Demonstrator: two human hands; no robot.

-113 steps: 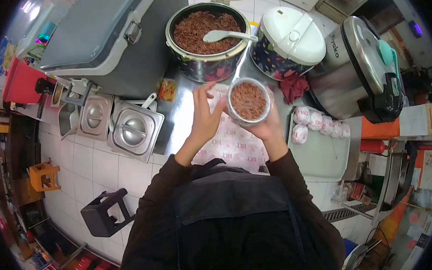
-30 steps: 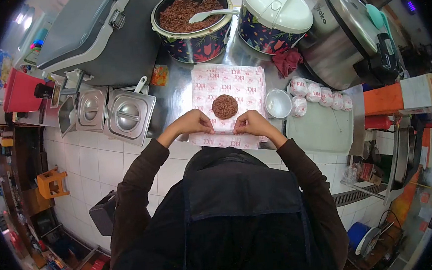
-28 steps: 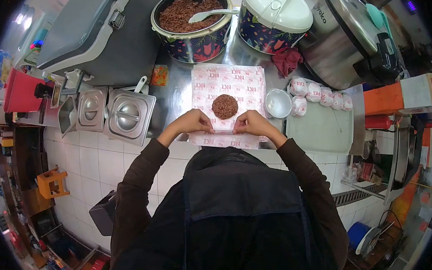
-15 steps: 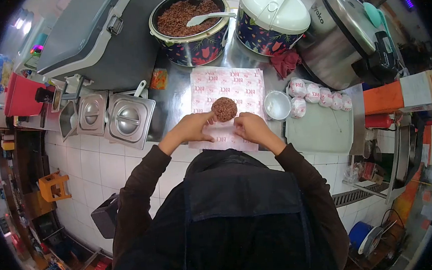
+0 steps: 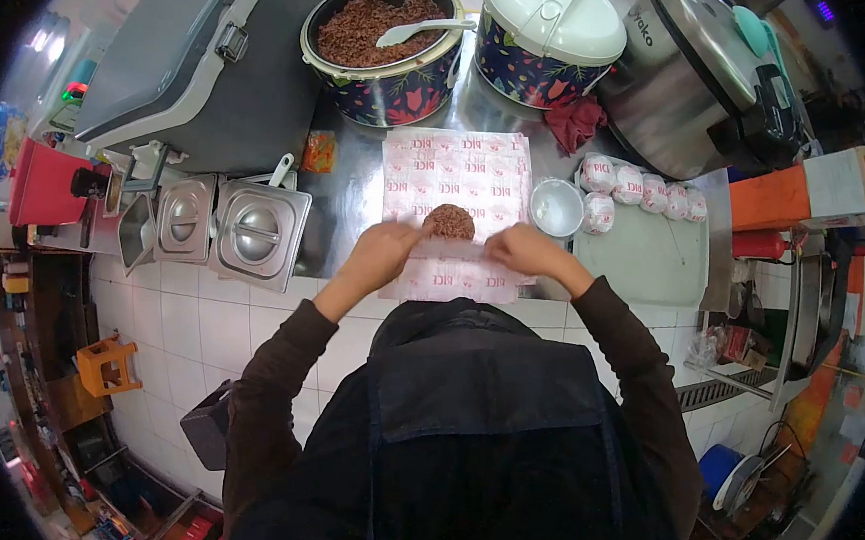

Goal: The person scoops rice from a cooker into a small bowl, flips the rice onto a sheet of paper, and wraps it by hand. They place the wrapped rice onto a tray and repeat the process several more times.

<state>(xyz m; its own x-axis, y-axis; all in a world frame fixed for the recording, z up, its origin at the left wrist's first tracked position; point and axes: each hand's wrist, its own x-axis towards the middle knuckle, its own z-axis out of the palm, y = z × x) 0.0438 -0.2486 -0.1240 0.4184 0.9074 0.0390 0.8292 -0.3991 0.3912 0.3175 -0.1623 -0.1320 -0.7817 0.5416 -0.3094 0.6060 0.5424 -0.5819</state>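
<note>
A round mound of brown rice (image 5: 451, 221) lies on a stack of printed wrapping paper (image 5: 455, 166) on the metal counter. The near edge of the top sheet is raised over the mound's lower part. My left hand (image 5: 385, 252) pinches that edge at the left, its fingertips blurred. At the right, my right hand (image 5: 526, 250) grips the same edge with closed fingers. Just right of the paper stands a small metal bowl (image 5: 556, 208).
Behind are an open rice pot (image 5: 384, 83) with a white paddle, a lidded pot (image 5: 547, 36) and a steel cooker (image 5: 684, 72). Several wrapped balls (image 5: 627, 185) sit on a tray (image 5: 643, 265) at right. Lidded steel pans (image 5: 261, 232) stand left.
Both hands have moved apart from the mound's sides and lifted the paper's near edge, which now hides the mound's lower part.
</note>
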